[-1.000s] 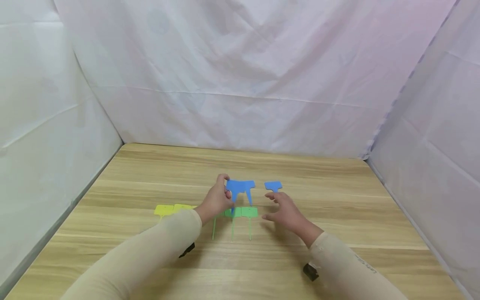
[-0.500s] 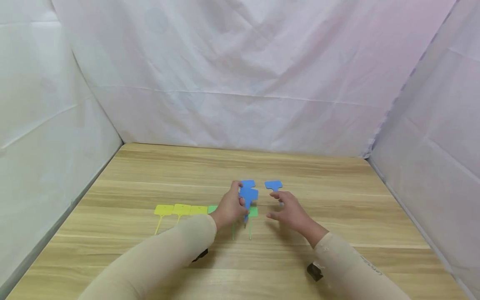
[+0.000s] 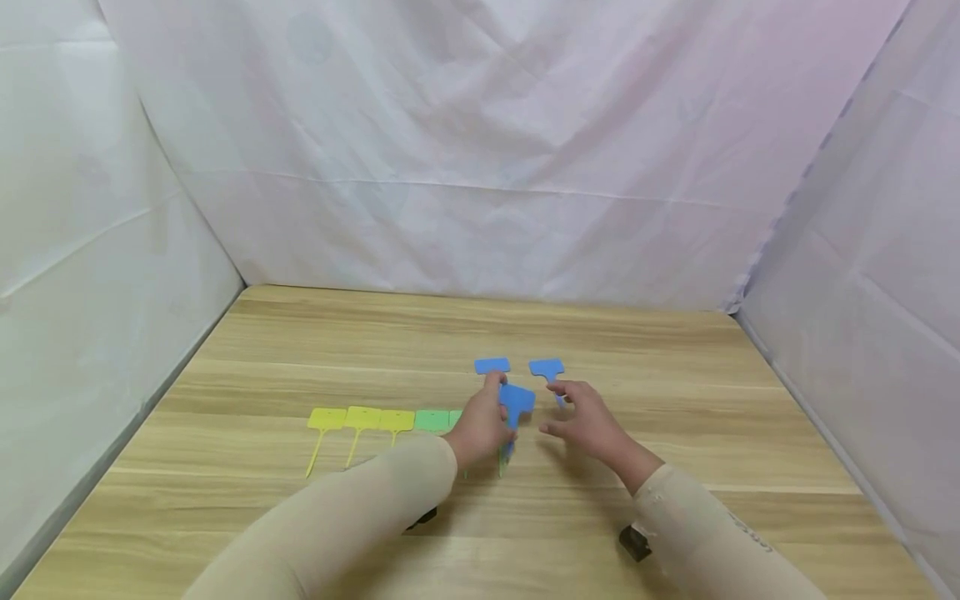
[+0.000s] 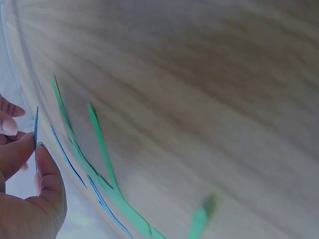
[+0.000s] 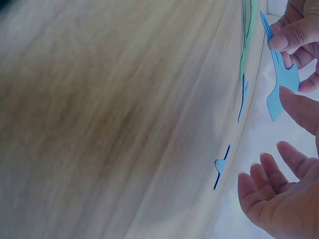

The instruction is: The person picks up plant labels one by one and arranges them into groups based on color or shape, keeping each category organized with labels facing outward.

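My left hand (image 3: 482, 427) pinches a blue T-shaped plant label (image 3: 518, 400) above the table, stem pointing down, between thumb and fingers. In the right wrist view the held label (image 5: 283, 82) shows its wide head and pointed stem. My right hand (image 3: 588, 423) is just to the right, fingers spread and slightly bent, holding nothing. One right fingertip overlaps the label's head in the right wrist view; whether they touch I cannot tell. Two more blue labels lie behind the hands, one at the left (image 3: 492, 366) and another at the right (image 3: 547, 367).
Left of my hands, several yellow labels (image 3: 326, 419) and green labels (image 3: 432, 420) form a row, heads side by side, stems toward me. My left hand and sleeve hide part of it. White cloth (image 3: 480, 167) surrounds the wooden table (image 3: 675, 367) at the back and sides.
My left hand has moved right with the blue label, uncovering yellow and green labels and leaving a blue label behind. My right hand has shifted slightly right, still holding nothing.
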Motion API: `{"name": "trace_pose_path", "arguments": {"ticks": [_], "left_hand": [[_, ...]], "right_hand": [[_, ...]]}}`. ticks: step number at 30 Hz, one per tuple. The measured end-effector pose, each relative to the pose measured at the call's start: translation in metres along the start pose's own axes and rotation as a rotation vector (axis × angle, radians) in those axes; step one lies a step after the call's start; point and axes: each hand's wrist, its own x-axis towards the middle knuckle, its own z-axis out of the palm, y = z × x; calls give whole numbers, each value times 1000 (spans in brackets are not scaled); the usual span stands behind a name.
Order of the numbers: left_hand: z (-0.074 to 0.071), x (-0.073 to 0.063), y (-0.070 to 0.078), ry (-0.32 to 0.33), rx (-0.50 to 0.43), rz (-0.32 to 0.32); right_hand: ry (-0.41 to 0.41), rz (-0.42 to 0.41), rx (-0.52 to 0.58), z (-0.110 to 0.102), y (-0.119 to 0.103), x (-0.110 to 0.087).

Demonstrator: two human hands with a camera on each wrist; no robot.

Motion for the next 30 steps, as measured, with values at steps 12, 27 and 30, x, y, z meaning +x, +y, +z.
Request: {"name": "trace_pose_path", "arguments": {"ticks": [12,27,30], "left_hand": [[18,1,2,-11,19,6],[30,2,0,-8,68,27],[31,3,-1,-7,78,38]], "right_hand": [[7,0,18,-3,5,0],[26,-12,-3,-3,8,2],[21,-1,-2,-2,8,1]]}}
